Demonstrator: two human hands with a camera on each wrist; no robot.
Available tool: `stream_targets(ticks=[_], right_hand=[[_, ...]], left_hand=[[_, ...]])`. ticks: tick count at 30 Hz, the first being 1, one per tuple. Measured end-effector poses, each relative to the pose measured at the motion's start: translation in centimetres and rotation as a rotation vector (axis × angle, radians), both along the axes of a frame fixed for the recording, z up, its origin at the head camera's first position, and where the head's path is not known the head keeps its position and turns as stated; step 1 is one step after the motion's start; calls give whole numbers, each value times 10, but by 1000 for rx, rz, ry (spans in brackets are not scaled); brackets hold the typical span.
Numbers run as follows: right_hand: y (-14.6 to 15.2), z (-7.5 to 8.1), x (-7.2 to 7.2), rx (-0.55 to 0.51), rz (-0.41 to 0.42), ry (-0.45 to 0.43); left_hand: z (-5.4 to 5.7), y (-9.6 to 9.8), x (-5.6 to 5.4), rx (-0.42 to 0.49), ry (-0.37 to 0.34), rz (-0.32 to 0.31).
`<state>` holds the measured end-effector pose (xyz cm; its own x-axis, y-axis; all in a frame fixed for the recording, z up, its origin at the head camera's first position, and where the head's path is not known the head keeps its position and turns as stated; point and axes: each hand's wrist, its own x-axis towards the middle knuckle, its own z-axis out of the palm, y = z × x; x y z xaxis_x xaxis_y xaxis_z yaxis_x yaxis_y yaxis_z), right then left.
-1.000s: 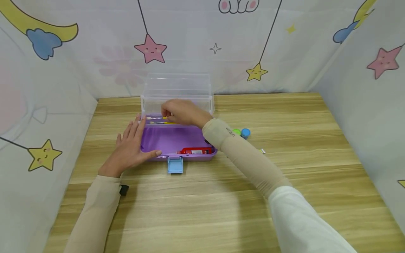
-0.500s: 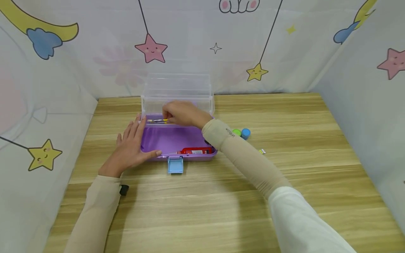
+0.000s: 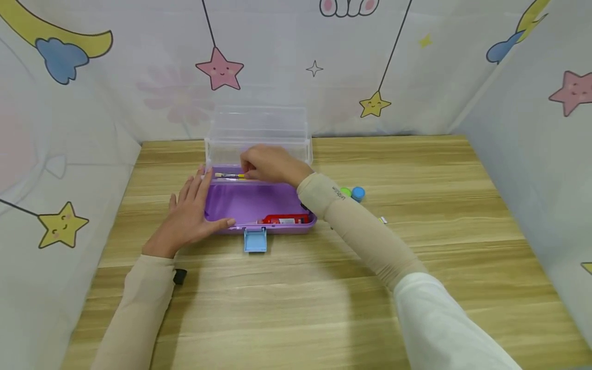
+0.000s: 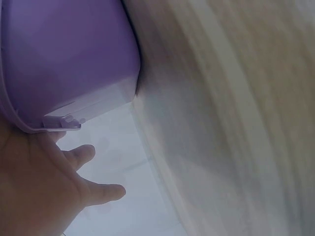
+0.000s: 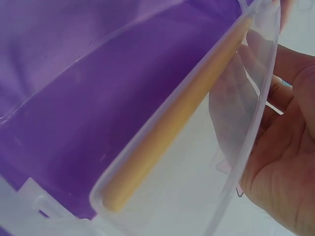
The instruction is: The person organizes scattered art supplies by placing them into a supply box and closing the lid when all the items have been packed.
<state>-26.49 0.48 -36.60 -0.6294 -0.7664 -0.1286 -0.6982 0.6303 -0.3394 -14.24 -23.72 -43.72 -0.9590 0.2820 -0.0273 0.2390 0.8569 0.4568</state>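
A purple box (image 3: 252, 203) lies open on the table, its clear lid (image 3: 259, 123) tipped back against the curtain. Along its back edge runs a clear tray (image 5: 192, 162) holding a paintbrush with a yellow handle (image 5: 167, 132). My right hand (image 3: 273, 165) reaches over this tray with curled fingers and pinches a paintbrush (image 3: 228, 176), whose pale bristles point left; the fingertips are hidden in the head view. My left hand (image 3: 189, 216) rests on the box's left rim, fingers spread and thumb on the front edge. Inside the box, at the front right, is a red bottle (image 3: 287, 219).
A blue latch (image 3: 255, 240) hangs from the box's front. To the right, partly behind my forearm, stand a green-lidded pot (image 3: 346, 192) and a blue pot (image 3: 358, 193). A small white-and-yellow item (image 3: 383, 220) lies near them. Printed curtains border the table.
Two brushes lay apart in the tray; the upper one has come down over the lower, their bristle ends now overlapping. My right hand shifted slightly right. The left hand stayed in place.
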Motion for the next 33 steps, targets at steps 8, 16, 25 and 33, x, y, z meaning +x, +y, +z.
stream_targets(ticks=[8, 16, 25, 33], right_hand=[[7, 5, 2, 3, -30, 19], [29, 20, 11, -96, -81, 48], [59, 29, 24, -296, -117, -15], [86, 31, 37, -410, -143, -26]], left_hand=[[1, 1, -3, -2, -3, -4], [2, 2, -4, -9, -13, -5], [6, 0, -4, -24, -50, 8], [6, -4, -3, -13, -26, 5]])
